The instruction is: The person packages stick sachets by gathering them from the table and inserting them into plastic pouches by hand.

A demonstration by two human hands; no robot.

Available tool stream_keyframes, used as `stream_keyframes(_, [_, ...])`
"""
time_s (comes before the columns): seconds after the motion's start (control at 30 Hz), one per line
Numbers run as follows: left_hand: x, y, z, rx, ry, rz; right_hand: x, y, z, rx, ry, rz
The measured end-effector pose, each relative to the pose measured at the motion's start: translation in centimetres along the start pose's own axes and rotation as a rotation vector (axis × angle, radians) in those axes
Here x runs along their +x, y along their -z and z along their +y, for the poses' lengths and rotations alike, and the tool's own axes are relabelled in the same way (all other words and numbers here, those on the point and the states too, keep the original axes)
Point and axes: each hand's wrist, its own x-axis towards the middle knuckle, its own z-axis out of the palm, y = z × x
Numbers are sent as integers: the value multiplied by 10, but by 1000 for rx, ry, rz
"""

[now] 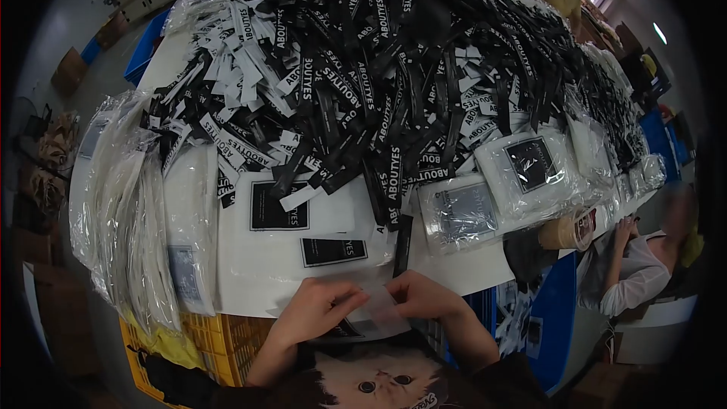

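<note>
The worktop (454, 276) bears a large heap of black and white printed strips (363, 68). Clear-wrapped packs (121, 204) stand in a row at the left of the view; white bags with black labels (333, 208) lie before the heap. At the near edge, the right hand (322, 309) and left hand (416, 295) pinch opposite sides of a translucent sheet (385, 314).

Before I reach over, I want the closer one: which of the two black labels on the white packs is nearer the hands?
The lower label, just beyond the left hand; the upper label lies farther away.
</note>
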Motion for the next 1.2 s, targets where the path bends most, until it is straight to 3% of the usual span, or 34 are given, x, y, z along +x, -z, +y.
stream_keyframes(0.13, [0, 1, 9, 50, 76, 19, 3, 7, 11, 38, 14, -60])
stream_keyframes(0.2, [-1, -2, 6, 110, 26, 54, 3, 8, 11, 2, 10, -77])
stream_keyframes(0.3, [1, -6, 5, 123, -36, 106, 1, 11, 7, 194, -22, -158])
stream_keyframes(0.4, [3, -4, 11, 255, 10, 291, -1, 13, 6, 84, -55, -108])
stream_keyframes(0.47, [4, -6, 9, 197, 49, 377, -3, 4, 0, 337, 217, 200])
stream_keyframes(0.5, [5, -7, 7, 137, 91, 458, -1, -4, -9, 336, 218, 201])
stream_keyframes(0.53, [5, -7, 6, 137, 90, 457, 1, -15, -20, 182, 254, 319])
stream_keyframes(0.57, [4, -8, 4, -61, 59, 383, 2, -21, -26, 27, 288, 436])
stream_keyframes(0.6, [4, -7, 3, -259, 27, 306, 1, -20, -26, 27, 287, 439])
stream_keyframes(0.73, [2, 0, 3, -298, -27, 81, 4, -21, -25, -226, 421, 439])
stream_keyframes(0.8, [0, -5, 5, -266, -86, 176, 4, -21, -28, -368, 493, 498])
stream_keyframes(0.9, [0, -7, 6, -299, -66, 247, 0, -19, -33, -307, 395, 490])
stream_keyframes(0.97, [-1, -4, -1, -338, -24, 252, -4, -12, -25, -96, 364, 446])
stream_keyframes(1.03, [-1, -3, -7, -372, 23, 254, -7, -14, -31, -153, 429, 477])
stream_keyframes(1.1, [0, -7, -8, -111, -63, 347, -9, -14, -30, -208, 493, 509])
stream_keyframes(1.2, [7, -26, 0, -14, -190, 493, -16, -12, -19, -165, 448, 528])
